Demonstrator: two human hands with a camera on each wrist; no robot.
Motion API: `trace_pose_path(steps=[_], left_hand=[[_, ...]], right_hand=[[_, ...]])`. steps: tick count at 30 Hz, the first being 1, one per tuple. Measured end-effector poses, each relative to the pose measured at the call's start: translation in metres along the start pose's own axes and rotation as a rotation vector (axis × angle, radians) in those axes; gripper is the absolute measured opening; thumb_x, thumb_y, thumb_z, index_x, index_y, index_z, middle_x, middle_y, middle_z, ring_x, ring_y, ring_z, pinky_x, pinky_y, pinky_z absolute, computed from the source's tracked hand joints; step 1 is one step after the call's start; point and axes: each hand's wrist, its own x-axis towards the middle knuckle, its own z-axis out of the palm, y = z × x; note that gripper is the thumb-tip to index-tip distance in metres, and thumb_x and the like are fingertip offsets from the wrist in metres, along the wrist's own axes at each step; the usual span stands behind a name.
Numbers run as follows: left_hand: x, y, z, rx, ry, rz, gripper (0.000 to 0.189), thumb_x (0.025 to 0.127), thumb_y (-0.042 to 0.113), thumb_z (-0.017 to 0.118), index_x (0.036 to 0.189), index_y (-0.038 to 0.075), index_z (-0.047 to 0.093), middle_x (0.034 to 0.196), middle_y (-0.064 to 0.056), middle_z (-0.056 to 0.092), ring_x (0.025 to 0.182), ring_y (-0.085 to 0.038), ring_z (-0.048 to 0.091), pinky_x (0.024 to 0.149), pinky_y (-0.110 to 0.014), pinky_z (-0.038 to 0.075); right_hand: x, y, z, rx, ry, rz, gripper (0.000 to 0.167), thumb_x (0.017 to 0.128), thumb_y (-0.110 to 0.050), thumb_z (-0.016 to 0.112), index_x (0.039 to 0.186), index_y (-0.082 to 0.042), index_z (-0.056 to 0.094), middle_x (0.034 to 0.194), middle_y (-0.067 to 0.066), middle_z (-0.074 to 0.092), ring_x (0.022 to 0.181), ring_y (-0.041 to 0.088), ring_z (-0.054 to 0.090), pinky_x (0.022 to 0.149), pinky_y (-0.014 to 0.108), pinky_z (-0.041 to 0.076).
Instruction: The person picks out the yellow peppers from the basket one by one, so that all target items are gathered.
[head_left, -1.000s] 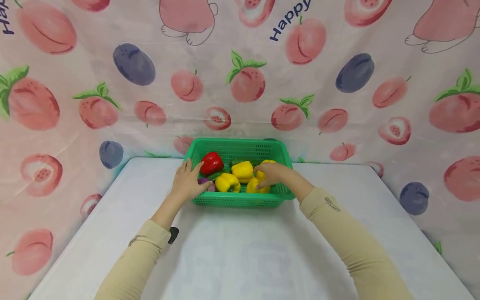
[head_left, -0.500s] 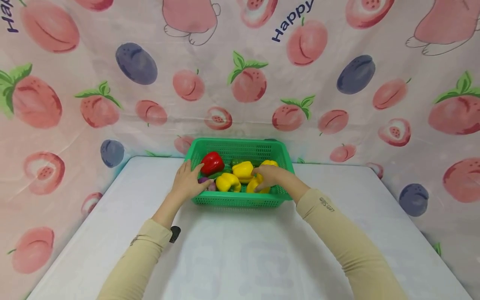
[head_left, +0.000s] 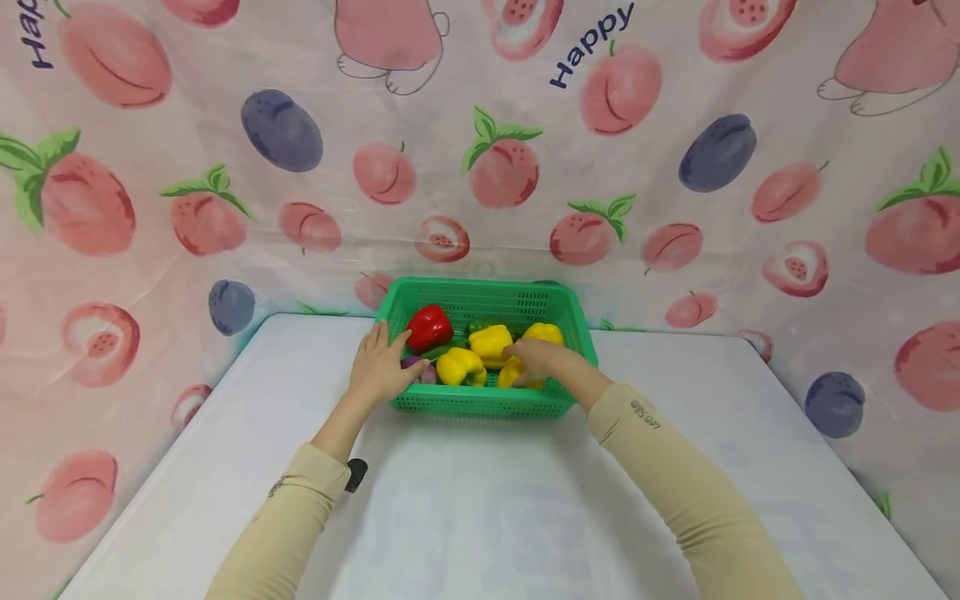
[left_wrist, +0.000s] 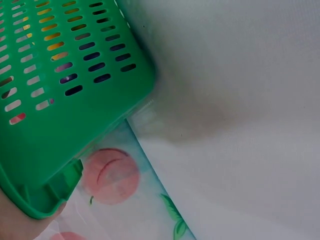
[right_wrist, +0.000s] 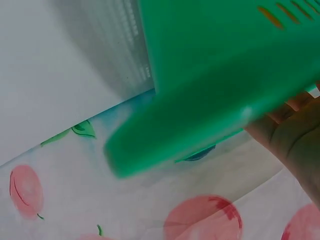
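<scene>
A green plastic basket (head_left: 480, 392) holds several vegetables. My left hand (head_left: 377, 367) rests on its left rim with fingers spread, the thumb reaching in over a purple vegetable (head_left: 427, 375). Inside the basket's right half, my right hand (head_left: 542, 360) curls its thumb and fingers around a yellow bell pepper (head_left: 510, 374), mostly hidden beneath it. Other yellow bell peppers lie at the front middle (head_left: 461, 367), centre (head_left: 491, 343) and back right (head_left: 544, 333). A red bell pepper (head_left: 430, 328) sits at the left. Both wrist views show the basket from outside, with the held pepper out of sight.
The basket stands at the back of a white table (head_left: 480, 500), close to a fruit-print cloth (head_left: 480, 225) hanging behind it. Dark green vegetables (head_left: 442, 349) lie among the peppers. A black strap (head_left: 356, 475) shows at the left wrist.
My right hand has sunk lower and slightly left over the front-right yellow pepper, covering more of it. The left hand stays at the rim; the whole head view has shifted slightly.
</scene>
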Motion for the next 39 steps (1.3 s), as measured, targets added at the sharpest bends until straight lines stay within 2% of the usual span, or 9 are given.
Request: trace_pose_path(steps=[9,17,31,39], left_hand=[[0.0,0.0,0.001,-0.013,0.003,-0.001,0.07,0.092,0.05,0.047,0.145,0.005,0.036,0.153,-0.032,0.008,0.144,-0.045,0.005,0.119,-0.053,0.006],[-0.003,0.001,0.004,-0.017,-0.004,-0.004,0.069,0.092,0.05,0.048,0.144,0.006,0.037,0.153,-0.032,0.008,0.144,-0.045,0.005,0.119,-0.053,0.006],[-0.001,0.002,0.0,-0.02,0.008,0.0,0.068,0.092,0.049,0.048,0.144,0.006,0.038,0.153,-0.032,0.008,0.144,-0.045,0.005,0.118,-0.053,0.006],[-0.002,0.002,0.001,-0.019,0.009,0.008,0.068,0.092,0.05,0.048,0.143,0.006,0.039,0.153,-0.033,0.008,0.144,-0.045,0.004,0.118,-0.053,0.006]], right_hand=[[0.003,-0.001,0.007,-0.011,0.016,0.011,0.048,0.089,-0.016,0.065,0.133,-0.005,0.051,0.136,0.015,0.052,0.127,0.032,0.048,0.107,0.043,0.04],[0.008,0.0,0.016,0.036,-0.012,0.041,0.046,0.091,-0.012,0.062,0.135,-0.006,0.049,0.139,0.013,0.05,0.13,0.03,0.045,0.11,0.043,0.037],[0.007,0.001,0.012,-0.013,0.023,0.012,0.047,0.091,-0.013,0.061,0.136,-0.005,0.049,0.139,0.014,0.05,0.13,0.031,0.045,0.109,0.043,0.037],[0.002,0.004,0.014,0.012,0.044,0.004,0.048,0.091,-0.014,0.062,0.135,-0.003,0.048,0.139,0.015,0.05,0.13,0.032,0.045,0.11,0.044,0.036]])
